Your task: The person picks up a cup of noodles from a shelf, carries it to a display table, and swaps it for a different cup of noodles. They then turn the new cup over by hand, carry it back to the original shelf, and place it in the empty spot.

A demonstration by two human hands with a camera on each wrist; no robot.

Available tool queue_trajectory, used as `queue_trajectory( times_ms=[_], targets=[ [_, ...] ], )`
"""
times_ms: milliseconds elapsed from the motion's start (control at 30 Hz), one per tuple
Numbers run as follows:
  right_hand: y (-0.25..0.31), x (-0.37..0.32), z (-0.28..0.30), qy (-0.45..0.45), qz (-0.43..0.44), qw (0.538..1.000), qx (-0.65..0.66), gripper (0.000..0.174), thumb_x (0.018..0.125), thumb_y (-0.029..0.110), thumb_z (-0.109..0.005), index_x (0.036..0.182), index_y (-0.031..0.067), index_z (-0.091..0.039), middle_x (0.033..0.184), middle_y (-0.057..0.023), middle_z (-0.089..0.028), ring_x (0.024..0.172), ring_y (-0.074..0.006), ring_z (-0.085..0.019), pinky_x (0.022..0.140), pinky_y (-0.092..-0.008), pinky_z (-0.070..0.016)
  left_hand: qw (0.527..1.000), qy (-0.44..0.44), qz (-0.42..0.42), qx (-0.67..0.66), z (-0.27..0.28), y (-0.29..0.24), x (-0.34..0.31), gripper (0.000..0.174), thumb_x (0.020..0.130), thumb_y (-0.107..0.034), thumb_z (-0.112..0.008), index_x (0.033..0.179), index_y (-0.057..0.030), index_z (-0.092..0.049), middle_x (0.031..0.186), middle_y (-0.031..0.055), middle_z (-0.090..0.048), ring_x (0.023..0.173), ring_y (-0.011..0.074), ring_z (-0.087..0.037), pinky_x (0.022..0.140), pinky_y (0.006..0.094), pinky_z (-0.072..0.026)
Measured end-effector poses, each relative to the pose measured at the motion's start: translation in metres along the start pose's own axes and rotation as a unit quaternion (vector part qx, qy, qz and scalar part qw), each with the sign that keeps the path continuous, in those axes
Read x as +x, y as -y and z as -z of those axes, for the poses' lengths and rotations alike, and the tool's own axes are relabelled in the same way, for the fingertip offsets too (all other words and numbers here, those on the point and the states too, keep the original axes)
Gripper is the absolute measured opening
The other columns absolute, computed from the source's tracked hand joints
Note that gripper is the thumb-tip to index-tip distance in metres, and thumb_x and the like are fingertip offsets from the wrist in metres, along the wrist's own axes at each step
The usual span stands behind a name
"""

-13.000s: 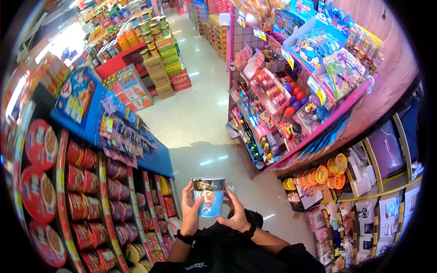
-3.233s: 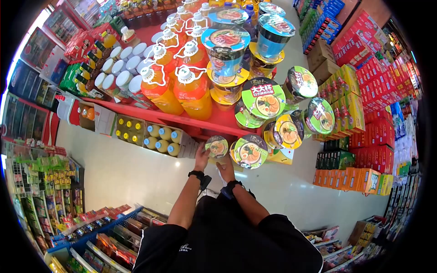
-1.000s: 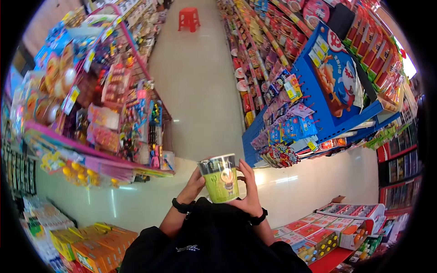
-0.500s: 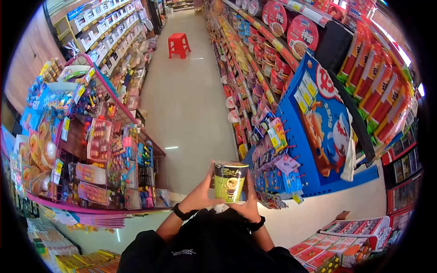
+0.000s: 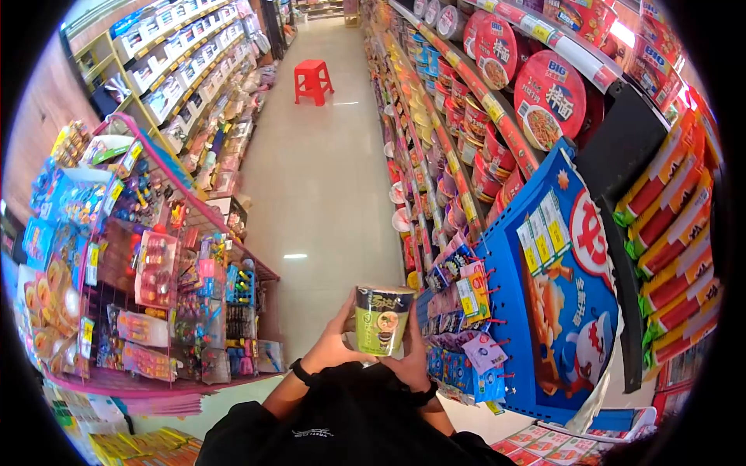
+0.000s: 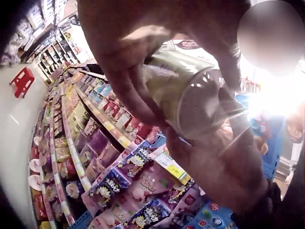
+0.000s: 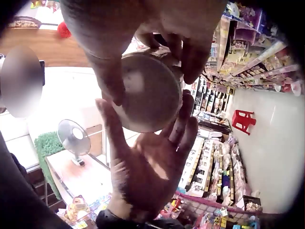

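A green instant noodle cup (image 5: 381, 322) with a black top band is held upright before the chest in the head view. My left hand (image 5: 336, 347) grips its left side, and my right hand (image 5: 412, 361) grips the right side and lower edge. The left wrist view shows the pale round base of the noodle cup (image 6: 198, 102) between the curled fingers of both hands. From the right wrist, the base of the noodle cup (image 7: 148, 93) faces the camera, with right fingers above it and the left hand (image 7: 147, 167) around it from below.
A red stool (image 5: 312, 81) stands in the aisle ahead. Close on the right is a blue display panel (image 5: 556, 287) with hanging packets, beside shelves of bowl noodles (image 5: 548, 101). A pink wire rack of small toys (image 5: 155, 272) borders the left.
Thirteen seconds ago the hands held a blue noodle cup; later they gripped a green-lidded one by a drinks display. Now the aisle lies straight ahead, the blue panel nearer, the green cup still held.
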State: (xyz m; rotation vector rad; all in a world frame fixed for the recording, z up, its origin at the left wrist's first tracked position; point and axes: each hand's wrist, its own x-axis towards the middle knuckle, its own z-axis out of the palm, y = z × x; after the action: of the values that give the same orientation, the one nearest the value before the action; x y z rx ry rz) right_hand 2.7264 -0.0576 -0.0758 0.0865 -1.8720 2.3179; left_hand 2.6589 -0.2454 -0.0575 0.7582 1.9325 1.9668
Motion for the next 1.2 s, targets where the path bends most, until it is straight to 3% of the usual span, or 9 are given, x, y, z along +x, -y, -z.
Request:
queue_trajectory(
  times_ms=[300,567,667,733,767,900,1033,1133,1200],
  targets=[
    [-0.006,0.076,0.007,-0.052,-0.051,0.993,-0.094,0.115,0.083,-0.002,-0.076,0.164,0.0131,0.003,0.156,-0.0143,-0.037,0.136,-0.0256,-0.047,0.111,-0.0388,-0.0418,0.999,0.035,0.032,-0.013,0.036,0.030,0.098,0.122,0.070,-0.014,-0.092,0.163,-0.0075,-0.014,0.144,0.0142,-0.054,0.108,0.0192,-0.066,0.095,0.0333,-0.0520],
    [0.005,0.191,-0.016,-0.076,-0.029,0.976,-0.201,0.116,0.084,0.009,-0.080,0.163,0.0086,0.005,0.149,-0.0188,-0.047,0.132,-0.0277,-0.052,0.108,-0.0400,-0.0433,0.995,0.099,-0.020,-0.005,0.119,0.047,0.208,0.117,0.073,-0.014,-0.089,0.163,-0.0107,-0.015,0.145,0.0211,-0.055,0.091,0.0210,-0.070,0.089,0.0341,-0.0547],
    [0.011,0.250,-0.033,-0.021,-0.030,0.989,-0.143,0.117,0.082,0.008,-0.080,0.162,0.0045,0.005,0.159,-0.0194,-0.032,0.140,-0.0277,-0.043,0.113,-0.0398,-0.0373,0.995,0.067,-0.069,-0.029,0.164,0.050,0.246,0.115,0.073,-0.014,-0.088,0.163,-0.0105,-0.017,0.144,0.0202,-0.057,0.086,0.0189,-0.070,0.085,0.0328,-0.0550],
    [0.004,0.289,-0.039,0.023,-0.017,0.986,-0.162,0.118,0.084,0.018,-0.081,0.163,0.0073,0.007,0.159,-0.0189,-0.033,0.143,-0.0289,-0.040,0.116,-0.0414,-0.0349,0.994,0.041,-0.096,-0.038,0.201,0.057,0.267,0.114,0.073,-0.013,-0.087,0.163,-0.0101,-0.018,0.143,0.0192,-0.058,0.085,0.0180,-0.070,0.083,0.0321,-0.0550],
    [-0.006,0.309,-0.036,0.057,0.003,0.971,-0.233,0.115,0.083,0.007,-0.078,0.162,0.0034,0.005,0.158,-0.0195,-0.034,0.138,-0.0283,-0.046,0.112,-0.0401,-0.0389,0.994,0.030,-0.098,-0.041,0.218,0.063,0.274,0.113,0.073,-0.012,-0.087,0.163,-0.0100,-0.018,0.142,0.0186,-0.058,0.085,0.0179,-0.070,0.083,0.0318,-0.0549],
    [-0.012,0.384,-0.095,0.071,-0.001,0.983,-0.167,0.112,0.083,0.001,-0.075,0.162,0.0032,0.004,0.154,-0.0208,-0.041,0.135,-0.0288,-0.050,0.111,-0.0411,-0.0404,0.995,-0.019,-0.091,-0.034,0.281,0.075,0.294,0.111,0.073,-0.009,-0.085,0.163,-0.0094,-0.019,0.141,0.0173,-0.060,0.087,0.0180,-0.069,0.083,0.0310,-0.0543],
    [-0.045,0.435,-0.127,0.097,-0.026,0.985,-0.140,0.110,0.082,0.001,-0.075,0.162,0.0035,-0.001,0.151,-0.0190,-0.044,0.133,-0.0280,-0.052,0.109,-0.0404,-0.0430,0.995,-0.069,-0.045,-0.051,0.335,0.079,0.296,0.109,0.076,-0.021,-0.087,0.162,-0.0055,-0.020,0.140,0.0181,-0.060,0.114,0.0236,-0.067,0.095,0.0352,-0.0515],
    [-0.061,0.473,-0.144,0.132,-0.043,0.978,-0.157,0.105,0.083,0.003,-0.075,0.162,0.0044,-0.006,0.153,-0.0186,-0.041,0.136,-0.0276,-0.049,0.110,-0.0398,-0.0432,0.990,-0.122,-0.058,-0.035,0.366,0.081,0.299,0.112,0.072,-0.012,-0.085,0.162,-0.0076,-0.019,0.133,0.0157,-0.064,0.086,0.0170,-0.066,0.081,0.0303,-0.0534],
    [-0.072,0.497,-0.158,0.143,-0.047,0.979,-0.137,0.102,0.083,0.003,-0.075,0.162,0.0037,-0.010,0.152,-0.0185,-0.042,0.135,-0.0272,-0.050,0.109,-0.0394,-0.0443,0.989,-0.146,-0.035,0.001,0.384,0.086,0.301,0.113,0.071,-0.012,-0.084,0.162,-0.0066,-0.018,0.129,0.0151,-0.066,0.083,0.0167,-0.066,0.079,0.0294,-0.0534]
  ],
)
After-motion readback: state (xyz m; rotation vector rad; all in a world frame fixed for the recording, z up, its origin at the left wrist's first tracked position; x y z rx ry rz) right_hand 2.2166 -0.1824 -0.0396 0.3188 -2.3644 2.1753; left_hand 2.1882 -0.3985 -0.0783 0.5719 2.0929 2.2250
